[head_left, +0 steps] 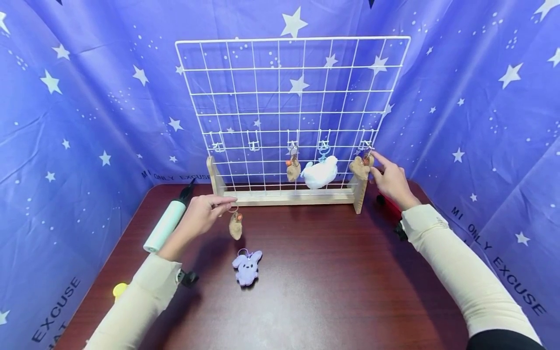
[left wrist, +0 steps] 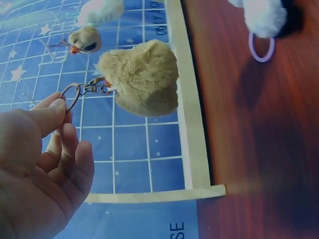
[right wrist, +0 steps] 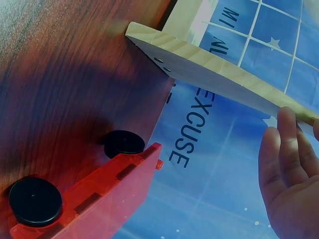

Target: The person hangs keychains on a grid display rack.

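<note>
My left hand (head_left: 202, 214) pinches the metal ring (left wrist: 73, 97) of a brown plush keychain (left wrist: 142, 79) between thumb and index finger. The keychain hangs above the table, in front of the rack's left foot. At the right end of a white wire grid rack (head_left: 280, 92), my right hand (head_left: 391, 182) has its index fingertip beside a hook and another brown plush keychain (head_left: 359, 168). Its thumb lies apart and lower; contact is unclear. Other fingers extend near the wooden post (right wrist: 224, 74) in the right wrist view. A white plush keychain (head_left: 321, 172) and a brown one (head_left: 293, 171) hang on middle hooks.
Two hooks (head_left: 254, 144) on the left carry nothing. A purple bunny plush keychain (head_left: 247, 270) lies on the table (head_left: 332, 272). At left are a mint cylinder (head_left: 165, 226) and a yellow object (head_left: 119, 290). A red object with black discs (right wrist: 114, 194) stands at right.
</note>
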`<action>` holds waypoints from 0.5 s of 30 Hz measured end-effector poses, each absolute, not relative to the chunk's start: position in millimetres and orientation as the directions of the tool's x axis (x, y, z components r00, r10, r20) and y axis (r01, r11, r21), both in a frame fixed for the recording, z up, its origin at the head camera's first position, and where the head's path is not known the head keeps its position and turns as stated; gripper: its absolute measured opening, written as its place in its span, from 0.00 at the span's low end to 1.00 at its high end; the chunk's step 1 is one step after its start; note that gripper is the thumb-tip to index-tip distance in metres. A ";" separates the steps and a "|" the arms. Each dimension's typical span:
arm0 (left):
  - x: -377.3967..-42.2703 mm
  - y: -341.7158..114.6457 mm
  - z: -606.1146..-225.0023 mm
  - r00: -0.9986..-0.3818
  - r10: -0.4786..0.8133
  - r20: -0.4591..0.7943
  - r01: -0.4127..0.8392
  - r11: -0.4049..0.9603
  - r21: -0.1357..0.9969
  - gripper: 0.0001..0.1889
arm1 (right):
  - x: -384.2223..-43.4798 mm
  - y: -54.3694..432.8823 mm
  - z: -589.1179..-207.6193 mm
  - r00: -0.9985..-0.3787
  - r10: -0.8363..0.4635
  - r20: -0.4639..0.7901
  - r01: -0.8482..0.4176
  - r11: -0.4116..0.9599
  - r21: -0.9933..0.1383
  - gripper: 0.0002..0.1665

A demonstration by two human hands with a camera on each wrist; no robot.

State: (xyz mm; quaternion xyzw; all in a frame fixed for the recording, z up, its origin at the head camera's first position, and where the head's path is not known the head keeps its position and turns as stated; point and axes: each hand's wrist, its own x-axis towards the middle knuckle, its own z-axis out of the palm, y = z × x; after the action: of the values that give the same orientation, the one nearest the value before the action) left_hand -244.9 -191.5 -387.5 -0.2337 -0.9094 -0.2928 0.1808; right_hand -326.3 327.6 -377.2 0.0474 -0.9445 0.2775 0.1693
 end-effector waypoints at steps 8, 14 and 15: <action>-256.1 -180.3 -378.6 -0.822 0.271 0.500 0.520 0.715 0.467 0.12 | -325.8 328.3 -377.9 -0.936 0.008 0.351 -0.185 0.838 -0.513 0.33; -266.1 -172.6 -369.8 -0.796 0.238 0.557 0.531 0.717 0.453 0.12 | -327.4 328.5 -378.2 -0.932 0.001 0.361 -0.197 0.837 -0.510 0.32; -268.1 -171.1 -367.9 -0.791 0.233 0.566 0.535 0.713 0.454 0.12 | -327.6 328.4 -378.2 -0.931 0.002 0.366 -0.199 0.837 -0.510 0.32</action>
State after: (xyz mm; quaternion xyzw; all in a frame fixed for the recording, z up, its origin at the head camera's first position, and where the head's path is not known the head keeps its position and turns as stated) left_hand -268.1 -171.1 -367.9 -0.2150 -0.8934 -0.3121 0.2414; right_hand -327.6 328.4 -378.2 0.0521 -0.9416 0.2805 0.1789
